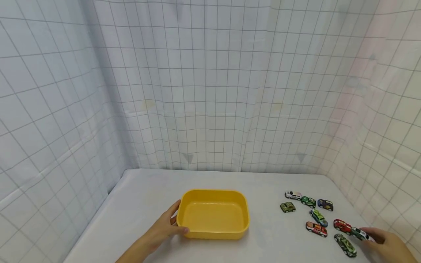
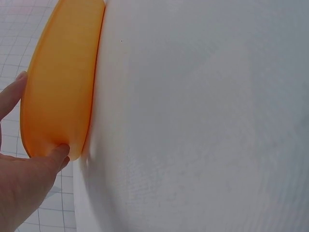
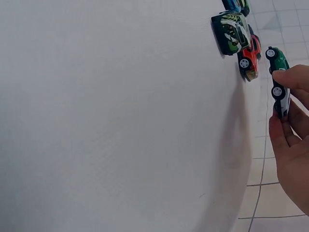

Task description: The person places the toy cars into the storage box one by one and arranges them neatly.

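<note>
A yellow plastic basin (image 1: 215, 235), rectangular with rounded corners, stands on the white table with nothing inside it. My left hand (image 1: 161, 226) grips its left end, thumb at the near corner and fingers along the left wall; the left wrist view shows the thumb pressing the basin's side (image 2: 63, 82). At the far right, my right hand (image 1: 388, 244) pinches a green-and-white toy car (image 1: 359, 233) between thumb and fingers. In the right wrist view that car (image 3: 278, 63) is raised off the table. Close by sit a red toy car (image 1: 342, 226) and a green camouflage-patterned one (image 1: 345, 245).
More toy cars lie right of the basin: an orange-red one (image 1: 316, 229), a blue-green one (image 1: 318, 217), a dark blue one (image 1: 325, 204), a green one (image 1: 308, 201), a white one (image 1: 293, 195) and an olive one (image 1: 287, 207). Gridded white curtains (image 1: 213, 91) enclose the table.
</note>
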A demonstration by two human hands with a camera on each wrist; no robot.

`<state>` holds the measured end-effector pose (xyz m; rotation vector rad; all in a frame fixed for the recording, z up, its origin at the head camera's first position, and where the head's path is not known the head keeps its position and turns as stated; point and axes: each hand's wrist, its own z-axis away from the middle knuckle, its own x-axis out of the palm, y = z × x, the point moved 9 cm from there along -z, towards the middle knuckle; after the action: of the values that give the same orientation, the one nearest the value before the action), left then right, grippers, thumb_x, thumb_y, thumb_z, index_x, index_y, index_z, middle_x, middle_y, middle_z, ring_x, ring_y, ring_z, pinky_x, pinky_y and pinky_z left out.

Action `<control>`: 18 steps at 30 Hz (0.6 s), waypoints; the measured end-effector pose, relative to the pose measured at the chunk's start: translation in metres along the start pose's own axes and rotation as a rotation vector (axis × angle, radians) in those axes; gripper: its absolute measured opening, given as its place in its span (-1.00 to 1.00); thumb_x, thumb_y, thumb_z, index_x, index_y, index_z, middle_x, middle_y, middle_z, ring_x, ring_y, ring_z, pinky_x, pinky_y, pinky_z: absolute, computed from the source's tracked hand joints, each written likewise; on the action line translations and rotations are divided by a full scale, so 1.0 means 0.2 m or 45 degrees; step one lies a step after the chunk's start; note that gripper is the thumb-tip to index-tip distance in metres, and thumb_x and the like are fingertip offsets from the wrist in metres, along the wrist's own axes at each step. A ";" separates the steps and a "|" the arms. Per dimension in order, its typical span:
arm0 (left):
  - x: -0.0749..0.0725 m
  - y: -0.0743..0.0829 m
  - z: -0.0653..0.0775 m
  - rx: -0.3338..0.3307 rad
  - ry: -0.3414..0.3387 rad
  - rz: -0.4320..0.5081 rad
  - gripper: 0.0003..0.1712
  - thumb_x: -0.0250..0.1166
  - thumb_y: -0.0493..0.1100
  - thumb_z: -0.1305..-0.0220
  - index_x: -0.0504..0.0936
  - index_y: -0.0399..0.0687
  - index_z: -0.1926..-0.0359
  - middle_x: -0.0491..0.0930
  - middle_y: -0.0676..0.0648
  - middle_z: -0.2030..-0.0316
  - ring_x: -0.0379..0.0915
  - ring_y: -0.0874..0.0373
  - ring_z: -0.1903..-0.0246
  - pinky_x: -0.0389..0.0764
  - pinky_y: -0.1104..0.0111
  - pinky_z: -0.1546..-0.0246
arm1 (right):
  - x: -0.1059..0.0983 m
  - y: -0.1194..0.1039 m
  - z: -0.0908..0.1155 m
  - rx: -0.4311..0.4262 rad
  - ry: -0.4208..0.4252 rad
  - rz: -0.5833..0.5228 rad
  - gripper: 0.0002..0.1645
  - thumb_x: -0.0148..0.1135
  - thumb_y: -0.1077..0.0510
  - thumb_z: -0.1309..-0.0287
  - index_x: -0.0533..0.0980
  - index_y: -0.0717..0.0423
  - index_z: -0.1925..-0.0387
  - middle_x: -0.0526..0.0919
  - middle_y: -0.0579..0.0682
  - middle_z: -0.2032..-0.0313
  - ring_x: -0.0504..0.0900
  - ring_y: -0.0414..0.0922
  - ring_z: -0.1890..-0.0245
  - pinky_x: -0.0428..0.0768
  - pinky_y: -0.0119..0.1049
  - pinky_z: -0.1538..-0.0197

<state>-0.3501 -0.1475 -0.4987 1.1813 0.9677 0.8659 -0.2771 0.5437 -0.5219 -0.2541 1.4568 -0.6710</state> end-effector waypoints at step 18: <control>0.00 0.00 0.00 -0.003 -0.017 0.028 0.29 0.57 -0.21 -0.16 -0.15 -0.25 -0.64 -0.21 -0.37 -0.61 0.21 -0.29 -0.44 0.37 0.01 -0.36 | -0.04 -0.23 -0.03 -0.145 -0.034 -0.004 -0.30 0.46 0.07 -0.19 0.49 0.60 -0.11 0.63 0.47 -0.02 0.52 0.50 -0.11 0.62 0.24 -0.08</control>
<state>-0.3490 -0.1471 -0.4991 1.1964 0.9442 0.8756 -0.2945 0.5134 -0.4916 -0.3524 1.4711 -0.5863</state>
